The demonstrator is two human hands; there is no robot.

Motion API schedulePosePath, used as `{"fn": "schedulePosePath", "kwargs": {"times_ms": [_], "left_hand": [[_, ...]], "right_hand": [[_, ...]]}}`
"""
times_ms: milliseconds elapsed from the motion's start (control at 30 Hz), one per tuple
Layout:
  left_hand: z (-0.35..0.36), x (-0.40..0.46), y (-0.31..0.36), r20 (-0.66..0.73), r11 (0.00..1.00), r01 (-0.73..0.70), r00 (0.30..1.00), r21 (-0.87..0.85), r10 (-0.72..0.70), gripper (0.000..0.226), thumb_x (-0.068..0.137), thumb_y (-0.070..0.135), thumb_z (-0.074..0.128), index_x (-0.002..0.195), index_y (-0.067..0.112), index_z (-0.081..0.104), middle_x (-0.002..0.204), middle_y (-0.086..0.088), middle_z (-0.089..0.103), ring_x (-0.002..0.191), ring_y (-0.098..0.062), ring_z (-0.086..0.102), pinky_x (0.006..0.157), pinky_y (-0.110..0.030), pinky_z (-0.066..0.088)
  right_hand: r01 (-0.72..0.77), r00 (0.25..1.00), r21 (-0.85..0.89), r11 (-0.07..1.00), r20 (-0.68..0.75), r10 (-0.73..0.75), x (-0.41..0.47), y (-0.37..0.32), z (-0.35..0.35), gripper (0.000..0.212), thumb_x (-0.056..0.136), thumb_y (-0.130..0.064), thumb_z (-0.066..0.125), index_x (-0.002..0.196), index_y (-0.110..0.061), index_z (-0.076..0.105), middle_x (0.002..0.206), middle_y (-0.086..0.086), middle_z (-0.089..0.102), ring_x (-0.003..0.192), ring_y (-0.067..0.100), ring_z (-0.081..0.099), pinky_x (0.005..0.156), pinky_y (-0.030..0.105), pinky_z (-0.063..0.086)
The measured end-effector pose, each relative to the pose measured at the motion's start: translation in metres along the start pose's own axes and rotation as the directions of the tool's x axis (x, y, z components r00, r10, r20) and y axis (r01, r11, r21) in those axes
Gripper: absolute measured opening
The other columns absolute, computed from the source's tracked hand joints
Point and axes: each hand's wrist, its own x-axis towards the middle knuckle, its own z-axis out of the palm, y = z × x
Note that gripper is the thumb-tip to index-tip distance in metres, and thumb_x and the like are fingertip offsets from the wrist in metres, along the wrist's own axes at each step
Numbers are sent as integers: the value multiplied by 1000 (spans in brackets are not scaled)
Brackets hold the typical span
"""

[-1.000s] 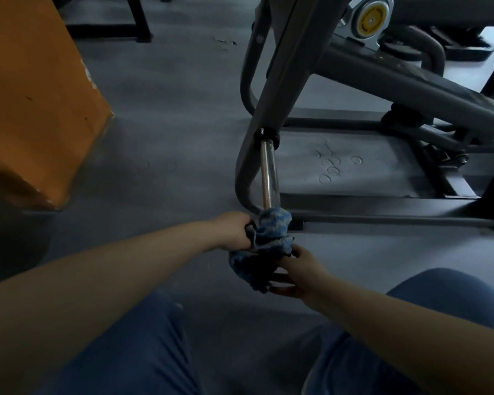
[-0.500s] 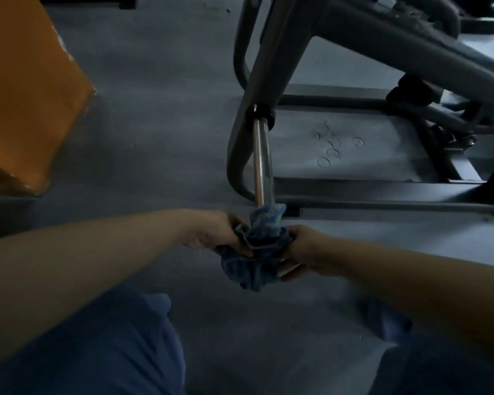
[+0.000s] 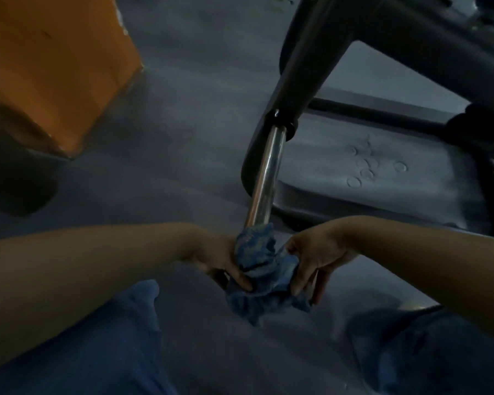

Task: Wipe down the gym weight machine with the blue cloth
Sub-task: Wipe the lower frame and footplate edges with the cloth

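You're over a grey gym floor point(image 3: 183, 155), matte, w/ faint ring-shaped marks point(image 3: 365, 169) pressed into it at right. The weight machine's dark base frame point(image 3: 382, 220) sits directly on it, w/ a curved tube point(image 3: 247, 166) bending down to floor level at the frame's left end. Upper left, an orange block point(image 3: 54, 67) stands on the floor, corner twd you, dark shadow under it. Your knees in blue trousers point(image 3: 103, 346) cover the near floor; can't tell if they touch it.
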Motion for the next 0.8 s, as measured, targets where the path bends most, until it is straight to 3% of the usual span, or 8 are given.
{"fn": "schedulePosePath", "kwargs": {"times_ms": [200,267,333,400,500,567,700,800], "left_hand": [[16,4,-4,-93,975,-17,996,-223,-4,23,88,-4,52,82,17,59,78,11,67,68,3,63,73,-19,53],[27,1,-9,-145,937,-71,989,-343,21,16,75,3,67,84,14,62,71,10,69,68,-3,64,69,-20,54],[38,-7,-15,-178,919,-108,983,-379,42,36,54,15,75,88,14,63,74,8,71,70,-5,66,64,-19,54],[47,-15,-22,-191,899,-113,981,-422,33,43,51,17,75,92,13,64,83,5,72,79,-8,68,67,-20,54],[64,-23,-33,-249,892,-70,967,-446,-49,43,64,13,76,105,11,63,105,-3,70,98,-15,66,78,-27,55],[82,-22,-35,-293,885,-30,949,-464,-121,31,81,4,66,111,10,61,113,-7,66,103,-18,64,85,-31,55],[118,-2,-27,-367,823,-83,917,-561,-157,18,88,5,60,100,17,61,97,1,68,91,-13,65,80,-28,55],[128,20,-16,-513,730,-238,840,-640,-176,17,88,9,61,102,18,60,101,-3,68,99,-20,63,90,-36,51]], "right_hand": [[36,996,-118,992,82,-26,-3,-2,-23,23,86,6,59,90,-16,63,82,2,71,77,18,67,76,35,58],[67,994,-151,986,101,-52,-5,-3,-29,24,85,6,61,90,-17,64,84,3,72,79,19,67,80,38,57],[108,990,-210,972,107,-87,-4,-6,-28,25,83,5,64,90,-19,63,89,6,71,84,22,67,84,42,56],[146,986,-270,952,113,-119,-1,-9,-20,26,82,4,66,92,-20,61,99,10,69,90,25,66,89,45,53],[171,979,-327,929,159,-125,3,-10,-6,28,82,3,66,95,-22,59,116,16,64,97,26,64,89,44,53],[152,981,-419,895,178,-84,7,-6,1,27,83,1,67,95,-22,57,108,12,65,92,23,63,87,42,53],[63,990,-599,798,137,25,6,8,3,25,85,-3,65,107,-12,58,91,7,63,75,17,60,81,40,54],[21,1000,-543,840,3,-22,-3,17,-15,28,87,-10,65,113,-12,56,90,5,64,75,18,61,74,38,55]]}}
